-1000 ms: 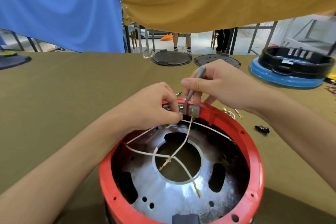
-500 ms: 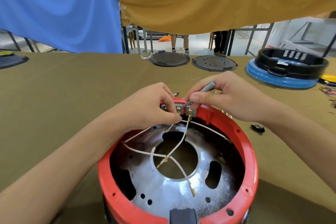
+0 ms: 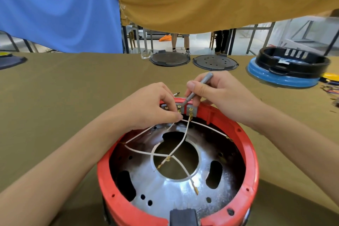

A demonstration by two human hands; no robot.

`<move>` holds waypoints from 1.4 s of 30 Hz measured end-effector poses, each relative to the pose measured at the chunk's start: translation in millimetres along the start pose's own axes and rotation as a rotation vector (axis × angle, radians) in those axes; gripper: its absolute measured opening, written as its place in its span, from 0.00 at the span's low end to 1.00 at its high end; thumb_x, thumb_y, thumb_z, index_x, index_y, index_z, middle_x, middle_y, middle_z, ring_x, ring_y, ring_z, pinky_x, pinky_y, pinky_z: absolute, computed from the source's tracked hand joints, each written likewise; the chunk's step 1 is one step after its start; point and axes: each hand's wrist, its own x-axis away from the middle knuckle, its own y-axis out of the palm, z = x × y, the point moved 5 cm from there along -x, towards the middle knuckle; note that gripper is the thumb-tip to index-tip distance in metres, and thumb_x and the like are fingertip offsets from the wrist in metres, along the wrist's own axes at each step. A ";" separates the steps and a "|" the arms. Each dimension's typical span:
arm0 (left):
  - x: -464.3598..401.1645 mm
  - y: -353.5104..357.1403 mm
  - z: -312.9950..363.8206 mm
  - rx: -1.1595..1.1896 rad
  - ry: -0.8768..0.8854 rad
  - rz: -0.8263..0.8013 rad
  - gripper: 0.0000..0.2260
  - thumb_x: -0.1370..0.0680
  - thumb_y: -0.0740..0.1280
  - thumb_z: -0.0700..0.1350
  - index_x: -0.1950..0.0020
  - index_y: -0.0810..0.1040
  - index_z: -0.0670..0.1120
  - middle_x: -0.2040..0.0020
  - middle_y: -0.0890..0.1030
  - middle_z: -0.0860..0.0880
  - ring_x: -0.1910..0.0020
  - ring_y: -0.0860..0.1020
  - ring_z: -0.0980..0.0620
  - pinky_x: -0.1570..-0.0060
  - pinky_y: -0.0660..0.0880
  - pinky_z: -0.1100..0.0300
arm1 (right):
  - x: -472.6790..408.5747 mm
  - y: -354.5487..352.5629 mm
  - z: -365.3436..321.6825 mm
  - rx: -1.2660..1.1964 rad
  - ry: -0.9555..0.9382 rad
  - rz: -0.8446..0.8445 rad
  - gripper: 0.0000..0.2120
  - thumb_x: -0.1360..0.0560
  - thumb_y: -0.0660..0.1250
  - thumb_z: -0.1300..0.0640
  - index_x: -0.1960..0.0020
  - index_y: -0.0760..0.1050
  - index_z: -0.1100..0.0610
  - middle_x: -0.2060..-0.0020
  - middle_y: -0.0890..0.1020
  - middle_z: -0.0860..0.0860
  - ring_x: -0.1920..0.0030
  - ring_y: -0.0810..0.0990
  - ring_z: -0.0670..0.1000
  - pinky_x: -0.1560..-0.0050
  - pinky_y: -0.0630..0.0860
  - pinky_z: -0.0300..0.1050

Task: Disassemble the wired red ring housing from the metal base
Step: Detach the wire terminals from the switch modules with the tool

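Both hands at red ring housing terminals, apparently pinching wires.

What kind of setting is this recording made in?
Probably a workshop or appliance teardown bench, not a home. A cloth-covered table holds the red ring housing being worked on, two removed dark round lids and a black and blue housing. Metal frames and tables stand behind.

no readable text, no labels, no brands, no numbers anywhere
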 end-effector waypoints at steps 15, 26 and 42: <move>9.9 -11.9 -2.9 0.080 0.003 -0.031 0.11 0.26 0.74 0.48 0.49 0.74 0.56 0.52 0.82 0.57 0.53 0.81 0.60 0.51 0.78 0.58 | 2.4 -1.5 -8.8 0.104 -0.061 -0.049 0.14 0.20 0.64 0.51 0.55 0.81 0.60 0.67 0.85 0.53 0.63 0.84 0.54 0.57 0.78 0.50; 11.5 -12.0 -6.2 0.074 0.049 0.022 0.10 0.26 0.74 0.48 0.48 0.76 0.55 0.53 0.81 0.60 0.49 0.80 0.61 0.46 0.77 0.53 | 4.5 1.8 2.6 -0.026 0.050 0.064 0.15 0.21 0.65 0.48 0.57 0.83 0.57 0.68 0.83 0.53 0.60 0.83 0.56 0.51 0.79 0.57; 11.5 -10.4 -8.8 0.068 0.061 0.045 0.10 0.26 0.73 0.49 0.48 0.76 0.56 0.52 0.81 0.60 0.51 0.80 0.63 0.46 0.78 0.53 | 5.0 0.8 3.7 -0.082 -0.046 -0.036 0.15 0.23 0.64 0.50 0.53 0.82 0.61 0.66 0.83 0.54 0.63 0.81 0.47 0.61 0.76 0.34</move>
